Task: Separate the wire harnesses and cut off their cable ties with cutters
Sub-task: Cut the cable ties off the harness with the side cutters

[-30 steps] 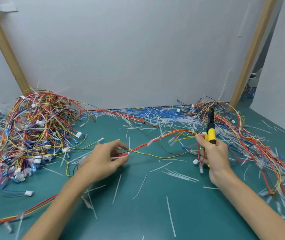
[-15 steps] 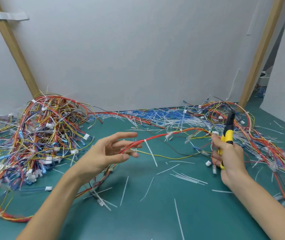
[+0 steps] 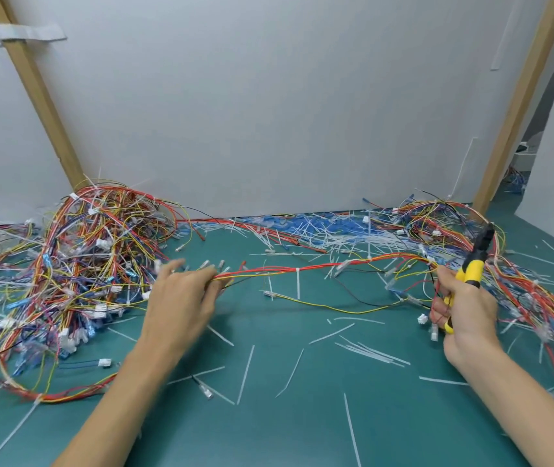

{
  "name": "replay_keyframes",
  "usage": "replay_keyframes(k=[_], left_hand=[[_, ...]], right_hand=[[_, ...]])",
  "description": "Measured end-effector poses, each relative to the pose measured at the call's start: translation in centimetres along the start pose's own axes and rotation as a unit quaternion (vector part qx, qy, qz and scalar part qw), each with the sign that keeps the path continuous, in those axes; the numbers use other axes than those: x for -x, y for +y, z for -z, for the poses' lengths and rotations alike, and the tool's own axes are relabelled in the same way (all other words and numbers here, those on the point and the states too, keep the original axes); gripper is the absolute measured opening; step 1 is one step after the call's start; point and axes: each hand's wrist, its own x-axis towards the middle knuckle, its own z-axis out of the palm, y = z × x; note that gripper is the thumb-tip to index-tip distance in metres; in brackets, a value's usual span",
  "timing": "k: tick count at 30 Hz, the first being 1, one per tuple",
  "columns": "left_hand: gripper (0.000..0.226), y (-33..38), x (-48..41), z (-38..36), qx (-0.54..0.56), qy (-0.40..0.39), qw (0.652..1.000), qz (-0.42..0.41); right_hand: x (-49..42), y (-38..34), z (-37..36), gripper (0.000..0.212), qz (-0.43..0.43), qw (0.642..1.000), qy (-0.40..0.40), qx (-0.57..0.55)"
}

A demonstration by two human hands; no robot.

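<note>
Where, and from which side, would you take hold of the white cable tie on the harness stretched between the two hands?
Probably best to grip the cable tie by its free tail, coming from below on the near side. The tail hangs straight down under the harness, offering a free length, whereas its head sits tight against the bundle.

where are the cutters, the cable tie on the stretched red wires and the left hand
cutters (image 3: 472,270), head view, on the yellow handle
cable tie (image 3: 298,281), head view, on its hanging tail
left hand (image 3: 181,299), head view, on the back of the hand
</note>
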Motion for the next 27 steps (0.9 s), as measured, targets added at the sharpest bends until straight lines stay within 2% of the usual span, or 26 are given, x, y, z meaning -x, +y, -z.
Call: replay_keyframes(k=[2, 5, 7, 8, 9, 10, 11, 12, 14, 15, 16, 18, 21, 23, 25, 27], left_hand=[[0.037, 0.4, 0.2, 0.2, 0.088, -0.068, 0.993, 0.043], [0.033, 0.9, 0.2, 0.7, 0.253, -0.084, 0.960, 0.090], [0.016, 1.2, -0.6, 1.3, 0.412, -0.088, 0.894, 0.152], [0.006, 1.2, -1.2, 1.5, 0.506, -0.087, 0.838, 0.185], [0.010, 1.0, -1.9, 2.0, 0.579, -0.096, 0.782, 0.210], [0.025, 0.5, -2.4, 2.3, 0.619, -0.109, 0.746, 0.219], [0.036, -0.1, -2.5, 2.8, 0.620, -0.125, 0.748, 0.201], [0.041, -0.7, -2.4, 3.2, 0.581, -0.139, 0.785, 0.163], [0.041, -1.4, -1.9, 4.1, 0.421, -0.155, 0.891, 0.069], [0.037, -1.7, -1.8, 4.3, 0.330, -0.142, 0.932, 0.037], [0.033, -2.0, -1.9, 4.5, 0.251, -0.117, 0.961, 0.016], [0.025, -1.9, -2.5, 4.9, 0.135, -0.076, 0.988, -0.008], [0.016, -1.1, -4.4, 5.6, 0.086, -0.032, 0.995, -0.037], [0.014, 0.2, -5.5, 6.2, 0.149, 0.011, 0.989, -0.002], [0.014, 2.0, -5.9, 6.9, 0.312, 0.015, 0.947, 0.073], [0.013, 3.9, -5.1, 7.1, 0.472, -0.062, 0.873, 0.105]], right_hand=[[0.0, -0.1, 0.1, 0.017, -0.001, 1.000, -0.008, -0.003], [0.1, -0.2, 0.2, 0.020, -0.004, 1.000, -0.015, 0.003], [0.1, -0.3, 0.1, 0.023, -0.009, 1.000, -0.011, 0.004], [0.0, -0.3, 0.1, 0.024, -0.011, 1.000, -0.009, 0.004], [0.0, -0.4, 0.1, 0.025, -0.013, 1.000, -0.007, 0.003], [0.0, -0.4, 0.2, 0.024, -0.014, 1.000, -0.006, 0.002], [0.0, -0.4, 0.2, 0.022, -0.015, 1.000, -0.006, 0.002], [0.0, -0.4, 0.2, 0.019, -0.017, 1.000, -0.007, 0.001], [0.0, -0.5, 0.2, 0.016, -0.019, 1.000, -0.008, -0.001], [-0.1, -0.5, 0.3, 0.016, -0.020, 1.000, -0.007, -0.001], [-0.1, -0.6, 0.3, 0.017, -0.020, 1.000, -0.006, -0.003], [-0.1, -0.7, 0.3, 0.020, -0.022, 1.000, -0.005, -0.008], [0.0, -0.8, 0.2, 0.022, -0.029, 0.999, -0.008, -0.015], [0.0, -0.8, 0.3, 0.023, -0.035, 0.999, -0.013, -0.035], [-0.3, -1.0, 0.6, 0.027, -0.045, 0.997, -0.023, -0.065], [-0.6, -1.2, 0.8, 0.031, -0.061, 0.992, -0.038, -0.100]])
